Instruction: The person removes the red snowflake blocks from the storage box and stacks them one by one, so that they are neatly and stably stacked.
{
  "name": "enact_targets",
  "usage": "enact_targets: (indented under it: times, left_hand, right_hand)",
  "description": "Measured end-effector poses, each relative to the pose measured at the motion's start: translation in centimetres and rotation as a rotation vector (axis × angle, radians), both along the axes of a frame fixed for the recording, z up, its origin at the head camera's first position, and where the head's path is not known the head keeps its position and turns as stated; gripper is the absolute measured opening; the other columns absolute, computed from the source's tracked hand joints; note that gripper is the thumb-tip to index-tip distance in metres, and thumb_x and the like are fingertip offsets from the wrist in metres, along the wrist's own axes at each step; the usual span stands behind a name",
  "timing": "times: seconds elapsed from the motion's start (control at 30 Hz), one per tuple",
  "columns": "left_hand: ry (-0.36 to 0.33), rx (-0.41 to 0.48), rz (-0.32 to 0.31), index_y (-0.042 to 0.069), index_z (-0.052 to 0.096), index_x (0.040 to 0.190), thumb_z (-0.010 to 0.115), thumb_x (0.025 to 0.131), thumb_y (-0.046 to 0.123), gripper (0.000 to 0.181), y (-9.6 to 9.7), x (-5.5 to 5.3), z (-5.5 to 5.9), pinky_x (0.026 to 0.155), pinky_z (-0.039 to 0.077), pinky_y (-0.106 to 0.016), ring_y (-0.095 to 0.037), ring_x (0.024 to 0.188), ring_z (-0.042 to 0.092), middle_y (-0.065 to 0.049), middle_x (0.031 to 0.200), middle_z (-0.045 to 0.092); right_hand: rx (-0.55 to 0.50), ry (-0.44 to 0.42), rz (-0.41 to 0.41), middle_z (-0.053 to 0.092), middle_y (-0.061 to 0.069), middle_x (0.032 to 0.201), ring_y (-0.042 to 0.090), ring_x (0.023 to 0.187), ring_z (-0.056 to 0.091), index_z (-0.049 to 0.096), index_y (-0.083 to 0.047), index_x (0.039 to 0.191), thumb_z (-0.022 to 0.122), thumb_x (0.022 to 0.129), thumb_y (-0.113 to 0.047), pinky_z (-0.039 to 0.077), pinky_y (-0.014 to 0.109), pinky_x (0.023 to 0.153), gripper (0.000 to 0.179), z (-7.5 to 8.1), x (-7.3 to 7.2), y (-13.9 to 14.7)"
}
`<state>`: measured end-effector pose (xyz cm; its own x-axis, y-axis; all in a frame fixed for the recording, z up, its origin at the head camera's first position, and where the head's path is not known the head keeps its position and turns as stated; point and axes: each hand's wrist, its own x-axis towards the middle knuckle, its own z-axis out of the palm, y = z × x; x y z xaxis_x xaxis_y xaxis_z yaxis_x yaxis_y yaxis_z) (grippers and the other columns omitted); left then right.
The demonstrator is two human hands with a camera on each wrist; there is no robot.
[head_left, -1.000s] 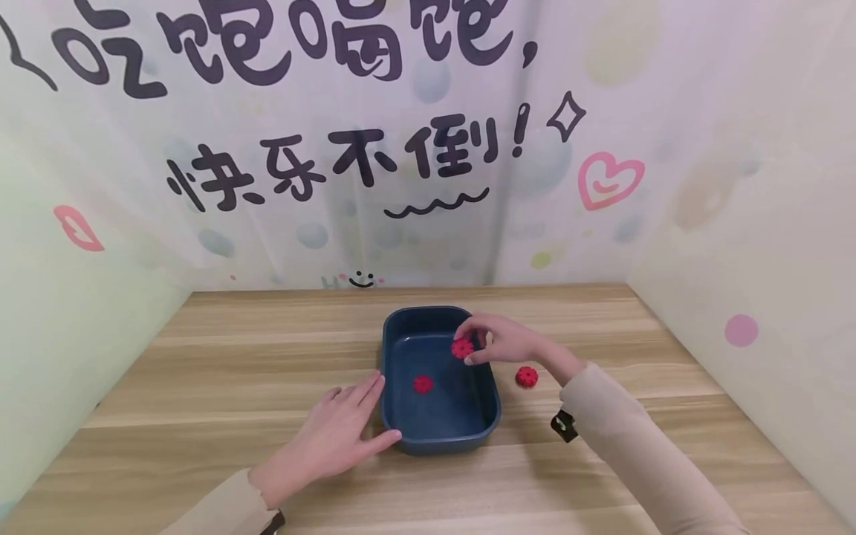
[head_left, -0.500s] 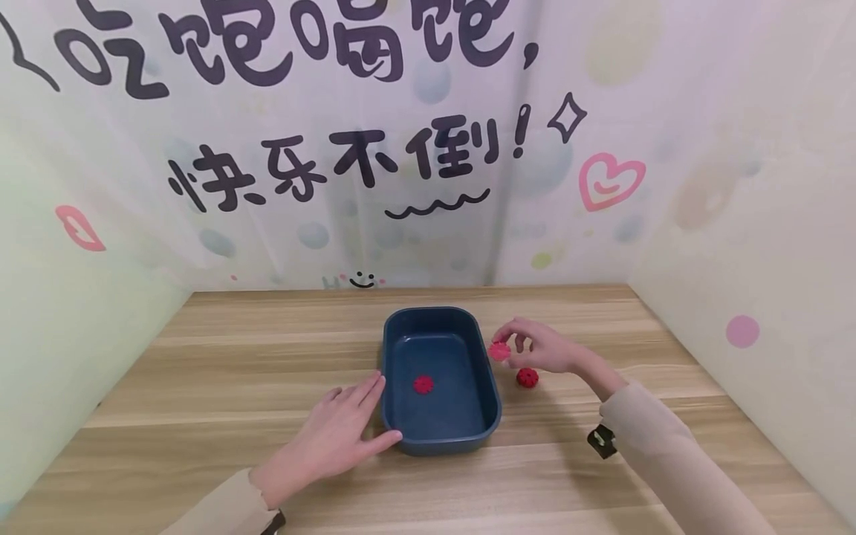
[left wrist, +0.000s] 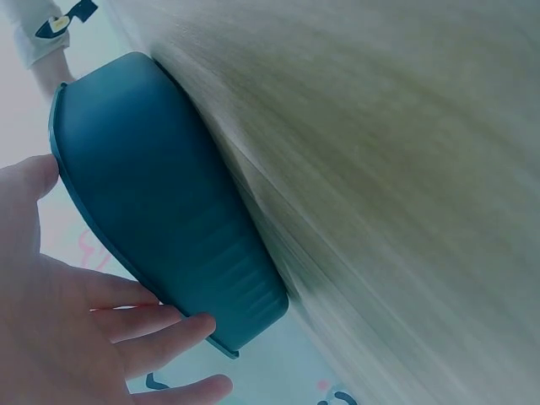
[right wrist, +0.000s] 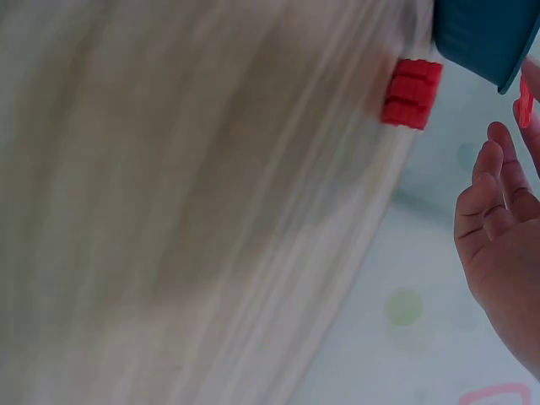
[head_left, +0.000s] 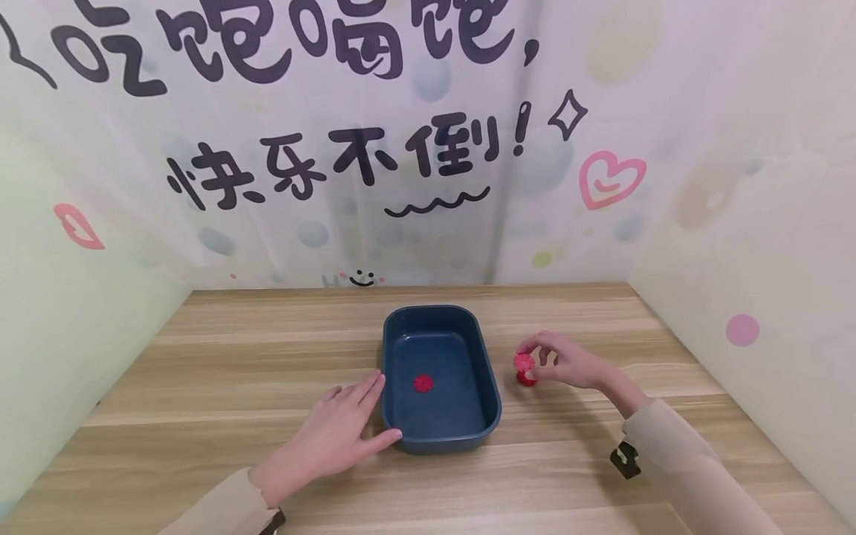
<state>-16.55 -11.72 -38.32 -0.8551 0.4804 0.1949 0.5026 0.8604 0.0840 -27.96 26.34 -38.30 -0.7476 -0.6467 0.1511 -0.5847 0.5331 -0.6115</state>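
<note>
A dark blue rectangular bin [head_left: 443,446] stands on the wooden table, with a flat red flower-shaped piece [head_left: 423,383] lying on its floor. My left hand [head_left: 334,431] touches the bin's left side, fingers and thumb spread along the rim; the left wrist view shows them against the blue wall [left wrist: 160,177]. Right of the bin, my right hand [head_left: 568,362] pinches another red flower-shaped piece [head_left: 524,361] between thumb and fingertips. Below it, a short stack of red notched pieces [right wrist: 413,93] sits on the table, partly covered by the held piece in the head view.
The wood-grain table [head_left: 267,349] runs back to a printed curtain [head_left: 455,245] with dark lettering. Pale walls close off both sides. A black device [head_left: 626,461] is strapped at the right sleeve's cuff.
From over the bin's right side, my right hand has moved right and slightly toward me with the held red piece, now over the red stack. My left hand and the bin stay put.
</note>
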Motion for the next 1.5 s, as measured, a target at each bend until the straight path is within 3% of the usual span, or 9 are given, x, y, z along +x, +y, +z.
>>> enact_targets:
  times: [0.4, 0.83, 1.5]
  left_hand:
    - [-0.002, 0.000, -0.002, 0.000, 0.041, 0.131, 0.042, 0.081, 0.062, 0.080, 0.0, 0.1, 0.2, 0.087, 0.035, -0.050, -0.030, 0.109, 0.047, -0.012, 0.134, 0.039]
    - [-0.016, 0.005, 0.005, 0.000, 0.041, 0.131, 0.043, 0.080, 0.062, 0.080, 0.1, 0.0, 0.2, 0.087, 0.034, -0.051, -0.030, 0.109, 0.047, -0.012, 0.134, 0.039]
    - [-0.003, -0.003, -0.001, 0.000, 0.041, 0.131, 0.042, 0.080, 0.063, 0.081, 0.1, 0.0, 0.1, 0.087, 0.035, -0.050, -0.030, 0.108, 0.048, -0.012, 0.133, 0.039]
  right_hand:
    - [-0.003, 0.015, -0.010, 0.052, 0.014, 0.103, 0.028, 0.076, 0.049, 0.055, 0.002, 0.105, 0.067, 0.076, -0.002, 0.042, 0.033, 0.062, 0.032, -1.9, 0.0, 1.3]
    - [0.055, -0.022, -0.025, 0.052, 0.000, 0.097, 0.017, 0.076, 0.049, 0.056, -0.009, 0.105, 0.068, 0.077, -0.019, 0.042, 0.032, 0.067, 0.031, -2.2, -0.3, 1.3]
    - [0.087, -0.028, -0.071, 0.052, 0.000, 0.095, 0.018, 0.076, 0.048, 0.057, -0.010, 0.104, 0.068, 0.077, -0.019, 0.041, 0.032, 0.067, 0.030, -2.3, -0.3, 1.0]
